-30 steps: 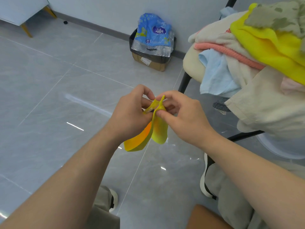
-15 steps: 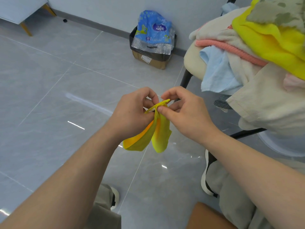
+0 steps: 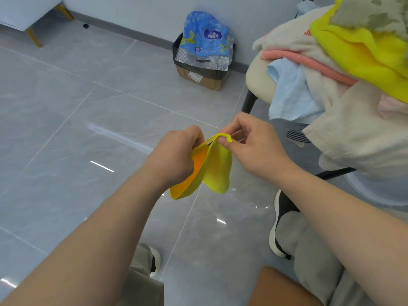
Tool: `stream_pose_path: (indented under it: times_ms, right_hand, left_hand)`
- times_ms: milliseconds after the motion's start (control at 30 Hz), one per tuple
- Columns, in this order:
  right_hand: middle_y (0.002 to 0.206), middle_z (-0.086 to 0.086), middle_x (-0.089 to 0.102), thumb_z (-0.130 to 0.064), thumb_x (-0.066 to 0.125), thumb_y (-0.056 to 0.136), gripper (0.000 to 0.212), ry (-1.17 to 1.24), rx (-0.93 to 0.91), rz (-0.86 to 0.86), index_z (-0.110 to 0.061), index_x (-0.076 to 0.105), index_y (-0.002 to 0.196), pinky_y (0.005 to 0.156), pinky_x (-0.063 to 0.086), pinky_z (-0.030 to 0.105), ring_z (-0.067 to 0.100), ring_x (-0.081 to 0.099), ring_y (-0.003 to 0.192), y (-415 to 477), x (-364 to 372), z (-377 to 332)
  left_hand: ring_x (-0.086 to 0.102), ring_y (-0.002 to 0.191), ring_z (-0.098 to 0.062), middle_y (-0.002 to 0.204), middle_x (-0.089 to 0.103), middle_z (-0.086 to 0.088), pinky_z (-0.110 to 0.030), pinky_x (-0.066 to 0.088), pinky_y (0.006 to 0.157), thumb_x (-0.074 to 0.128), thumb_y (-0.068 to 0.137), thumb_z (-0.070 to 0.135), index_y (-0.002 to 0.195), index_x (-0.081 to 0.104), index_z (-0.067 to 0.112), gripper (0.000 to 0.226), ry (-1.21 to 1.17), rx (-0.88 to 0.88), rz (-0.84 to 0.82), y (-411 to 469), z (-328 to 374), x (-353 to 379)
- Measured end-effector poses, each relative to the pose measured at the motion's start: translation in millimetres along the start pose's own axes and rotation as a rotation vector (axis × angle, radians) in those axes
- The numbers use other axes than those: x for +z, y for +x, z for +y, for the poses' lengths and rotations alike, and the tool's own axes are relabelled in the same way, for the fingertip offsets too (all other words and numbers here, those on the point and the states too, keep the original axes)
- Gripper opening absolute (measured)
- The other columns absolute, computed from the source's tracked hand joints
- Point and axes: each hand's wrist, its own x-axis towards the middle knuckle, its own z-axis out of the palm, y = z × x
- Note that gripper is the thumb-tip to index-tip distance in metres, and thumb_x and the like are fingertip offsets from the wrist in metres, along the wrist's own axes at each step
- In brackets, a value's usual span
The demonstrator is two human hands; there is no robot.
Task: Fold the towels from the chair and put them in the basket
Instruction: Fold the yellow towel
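the step in hand is the folding of one small yellow towel (image 3: 218,171), held in the air over the floor, near the chair (image 3: 257,74). the left hand (image 3: 174,155) grips one side of its top edge with curled fingers. the right hand (image 3: 256,146) pinches the other side between thumb and forefinger, so the cloth hangs doubled, an orange inner face showing. by my reading the fold is half made: next the corners want matching, then one more fold before it goes in the basket. no basket is plainly in view; a pale round rim low at the right may be it. more towels (image 3: 353,133) lie heaped on the chair, so much of the task is left.
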Motion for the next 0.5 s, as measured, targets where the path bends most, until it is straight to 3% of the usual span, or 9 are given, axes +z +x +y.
stream_pose_path:
  times_ms: [133, 300, 367, 500]
  right_hand:
    - [0.081, 0.002, 0.071, -0.017, 0.075, 0.085, 0.018, -0.021, 0.051, 0.065, -0.018, 0.059, 0.077, 0.069, 0.053, 0.035, 0.017, 0.065, 0.074, 7.2, -3.8, 14.6]
    - [0.081, 0.007, 0.071, -0.018, 0.076, 0.084, 0.015, -0.064, 0.118, 0.099, -0.011, 0.063, 0.081, 0.071, 0.054, 0.039, 0.023, 0.066, 0.077, 11.7, -9.0, 28.2]
    - [0.081, 0.006, 0.071, -0.018, 0.075, 0.084, 0.015, -0.111, 0.115, 0.103, -0.011, 0.062, 0.081, 0.068, 0.052, 0.035, 0.022, 0.065, 0.076, 11.1, -9.6, 30.6]
    - [0.077, 0.002, 0.066, -0.018, 0.074, 0.085, 0.021, -0.164, 0.166, 0.119, -0.02, 0.057, 0.073, 0.067, 0.048, 0.032, 0.021, 0.061, 0.074, 13.7, -15.6, 35.4]
  left_hand:
    - [0.054, 0.085, -0.028, 0.096, 0.058, -0.007, -0.033, 0.044, 0.06, 0.053, 0.075, -0.004, 0.108, 0.057, 0.02, 0.041, 0.294, -0.148, -0.178, -2.4, -6.4, -1.7]
    - [0.058, 0.08, -0.031, 0.09, 0.059, -0.008, -0.033, 0.044, 0.062, 0.05, 0.077, 0.001, 0.094, 0.064, 0.019, 0.028, 0.329, -0.349, -0.101, -2.3, -16.0, -1.6]
    - [0.065, 0.078, -0.031, 0.084, 0.067, -0.007, -0.034, 0.053, 0.066, 0.05, 0.076, -0.001, 0.091, 0.066, 0.019, 0.03, 0.184, -0.426, -0.079, 0.2, -19.1, -4.5]
    - [0.074, 0.067, -0.031, 0.075, 0.074, -0.019, -0.045, 0.063, 0.073, 0.045, 0.078, -0.012, 0.083, 0.072, 0.012, 0.036, -0.479, -0.599, -0.044, 4.0, -20.6, -18.0]
